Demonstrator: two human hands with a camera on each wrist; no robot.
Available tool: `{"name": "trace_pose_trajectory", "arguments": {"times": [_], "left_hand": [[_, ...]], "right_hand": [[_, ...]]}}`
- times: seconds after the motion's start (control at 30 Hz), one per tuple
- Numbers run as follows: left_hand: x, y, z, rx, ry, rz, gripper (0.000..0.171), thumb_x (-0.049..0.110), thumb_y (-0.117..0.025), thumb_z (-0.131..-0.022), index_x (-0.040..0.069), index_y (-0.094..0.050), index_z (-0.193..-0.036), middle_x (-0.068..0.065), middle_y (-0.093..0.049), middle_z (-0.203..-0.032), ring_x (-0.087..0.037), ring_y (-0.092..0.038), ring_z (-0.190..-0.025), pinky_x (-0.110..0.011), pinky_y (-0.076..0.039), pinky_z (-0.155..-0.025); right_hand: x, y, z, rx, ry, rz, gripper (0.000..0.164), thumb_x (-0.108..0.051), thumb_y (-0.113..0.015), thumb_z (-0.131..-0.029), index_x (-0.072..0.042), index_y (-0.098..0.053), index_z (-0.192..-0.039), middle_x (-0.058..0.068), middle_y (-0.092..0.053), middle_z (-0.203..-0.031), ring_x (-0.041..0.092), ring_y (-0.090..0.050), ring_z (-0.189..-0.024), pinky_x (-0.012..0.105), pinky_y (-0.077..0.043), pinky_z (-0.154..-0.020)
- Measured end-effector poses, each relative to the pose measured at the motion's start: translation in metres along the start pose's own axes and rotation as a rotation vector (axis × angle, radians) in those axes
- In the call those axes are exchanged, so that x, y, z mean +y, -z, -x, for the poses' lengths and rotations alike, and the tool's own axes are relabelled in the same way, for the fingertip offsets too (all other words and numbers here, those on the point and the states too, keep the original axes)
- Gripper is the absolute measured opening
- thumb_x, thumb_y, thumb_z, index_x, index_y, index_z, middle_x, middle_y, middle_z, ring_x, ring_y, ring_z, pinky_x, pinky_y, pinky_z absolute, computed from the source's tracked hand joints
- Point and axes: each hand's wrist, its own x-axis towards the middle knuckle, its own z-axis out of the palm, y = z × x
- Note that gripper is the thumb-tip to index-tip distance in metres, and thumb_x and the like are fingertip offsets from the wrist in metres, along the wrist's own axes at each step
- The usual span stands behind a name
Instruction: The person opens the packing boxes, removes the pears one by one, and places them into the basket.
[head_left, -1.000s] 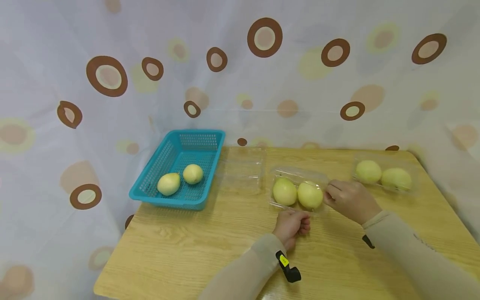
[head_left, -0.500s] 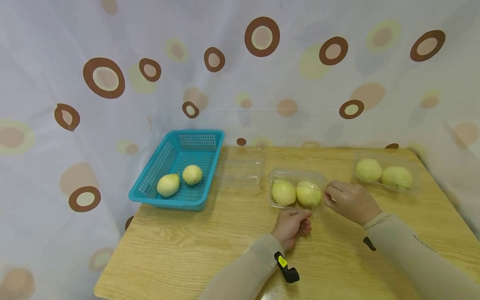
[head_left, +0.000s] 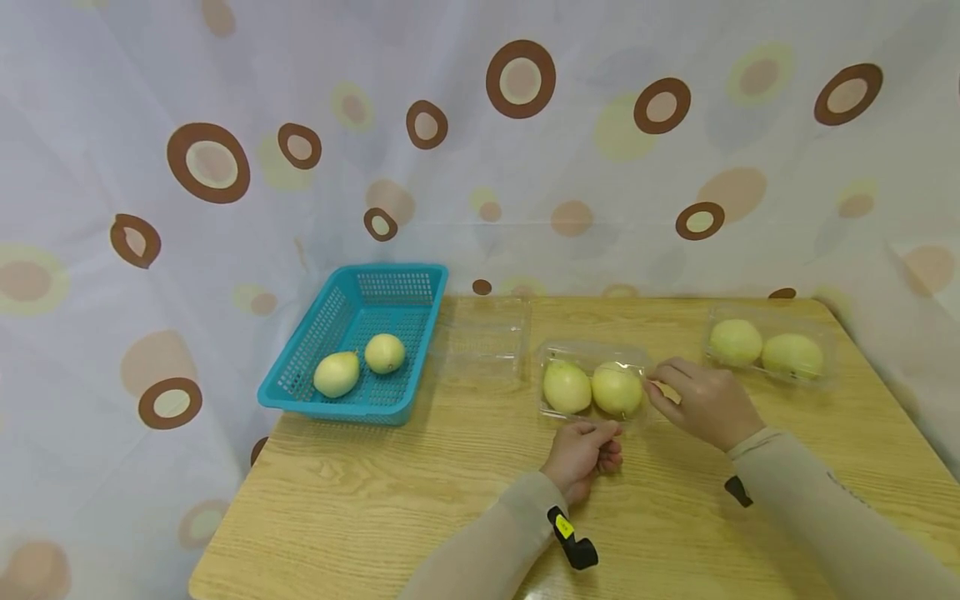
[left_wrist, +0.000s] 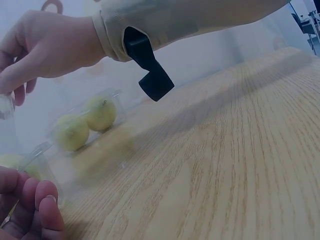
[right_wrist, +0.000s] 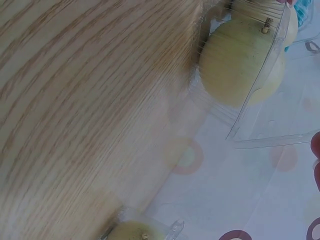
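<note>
In the head view, a clear plastic clamshell box (head_left: 551, 408) stands mid-table with two round, pale yellow-green fruits (head_left: 567, 387) side by side in it. My left hand (head_left: 577, 457) is at its front rim, fingers curled, thumb along the edge. At the box's right end, my right hand (head_left: 703, 402) pinches the lid (head_left: 596, 350) by its corner. The right wrist view shows the lid's edge (right_wrist: 260, 80) tilted up from the base, apart from it at this end. Fingertips (right_wrist: 316, 145) touch the lid's edge there.
Two more such fruits (head_left: 337, 374) lie in a blue plastic basket (head_left: 352, 408) at the left. Beside it stands an open clear box (head_left: 487, 337) without fruit. Another clear box (head_left: 817, 342) holding two fruits sits at the back right. A patterned curtain (head_left: 480, 167) hangs behind the table.
The lid has come down a little over the two fruits. My right hand's fingers are spread slightly wider at its corner. The left hand stays almost where it was.
</note>
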Motion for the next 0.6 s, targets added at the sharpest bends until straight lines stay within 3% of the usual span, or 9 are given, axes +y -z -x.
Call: {"name": "trace_pose_trajectory", "arguments": {"times": [0.2, 0.33, 0.47, 0.6], "left_hand": [[0.0014, -0.0004, 0.0012, 0.004, -0.001, -0.008, 0.026, 0.017, -0.067, -0.091, -0.008, -0.07, -0.097, -0.003, -0.06, -0.064, -0.01, -0.059, -0.052, -0.019, -0.046, -0.049], [0.0016, -0.0006, 0.0019, 0.007, -0.003, -0.004, 0.024, 0.016, -0.067, -0.091, -0.007, -0.07, -0.096, -0.004, -0.06, -0.064, -0.01, -0.059, -0.052, -0.019, -0.046, -0.049], [0.001, -0.0003, 0.0019, 0.008, -0.006, 0.006, 0.023, 0.015, -0.067, -0.091, -0.007, -0.071, -0.096, -0.004, -0.06, -0.064, -0.01, -0.058, -0.051, -0.019, -0.046, -0.048], [0.0002, 0.0003, 0.0016, 0.0, -0.005, 0.012, 0.022, 0.015, -0.066, -0.091, -0.007, -0.071, -0.096, -0.004, -0.06, -0.064, -0.01, -0.058, -0.051, -0.019, -0.046, -0.048]], "right_hand": [[0.0051, -0.0035, 0.0012, 0.016, -0.065, -0.018, 0.04, -0.038, -0.048, -0.098, -0.006, -0.069, -0.089, 0.005, -0.065, -0.075, 0.014, -0.06, -0.051, 0.021, -0.036, -0.033], [0.0076, -0.0052, 0.0022, -0.004, -0.162, -0.052, 0.039, -0.038, -0.051, -0.097, -0.002, -0.068, -0.096, 0.009, -0.066, -0.079, 0.018, -0.064, -0.056, 0.023, -0.04, -0.035], [0.0088, -0.0072, 0.0014, -0.062, -0.373, -0.139, 0.032, -0.025, -0.067, -0.09, -0.001, -0.067, -0.11, 0.008, -0.067, -0.082, 0.02, -0.066, -0.067, 0.034, -0.054, -0.051], [0.0099, -0.0095, -0.0006, -0.12, -0.596, -0.248, 0.037, -0.018, -0.073, -0.087, -0.002, -0.065, -0.119, 0.007, -0.066, -0.091, 0.02, -0.063, -0.078, 0.041, -0.056, -0.066]]}}
